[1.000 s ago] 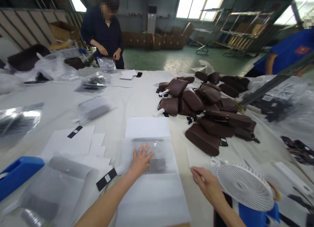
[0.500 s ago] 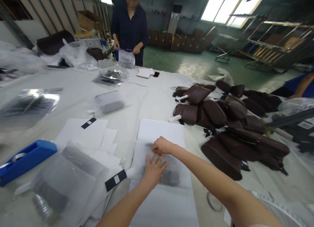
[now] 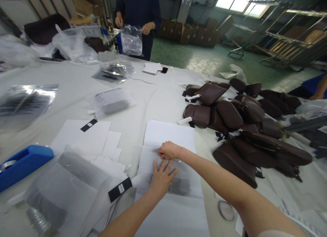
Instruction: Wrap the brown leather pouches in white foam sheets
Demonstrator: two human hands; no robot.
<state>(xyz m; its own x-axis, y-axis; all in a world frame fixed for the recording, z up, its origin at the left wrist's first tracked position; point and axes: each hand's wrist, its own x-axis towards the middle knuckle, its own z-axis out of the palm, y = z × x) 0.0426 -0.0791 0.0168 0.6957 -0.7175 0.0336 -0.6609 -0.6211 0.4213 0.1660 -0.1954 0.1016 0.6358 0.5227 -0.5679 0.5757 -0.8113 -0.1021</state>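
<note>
A frosted plastic bag (image 3: 178,182) with a dark flat item inside lies on white paper sheets (image 3: 168,129) in front of me. My left hand (image 3: 162,178) rests on this bag, palm down, fingers spread. Just beyond its fingertips, my right hand (image 3: 169,150) is closed at the bag's upper part; its curled fingers hide whatever they pinch. To the left lies another filled frosted bag (image 3: 74,182) on a paper pile, and a black tag (image 3: 120,189) sits between the two bags.
Dark brown leather pouches (image 3: 224,116) are heaped on the right. A blue tape dispenser (image 3: 28,163) stands at the left, a tape roll (image 3: 226,210) lies near my right forearm. Across the table a person (image 3: 138,12) holds a clear plastic bag (image 3: 131,41).
The view has tilted down slightly. My hands stay nearly in place on the bag. Across the table, the person's clear bag now hangs more spread out between their hands.
</note>
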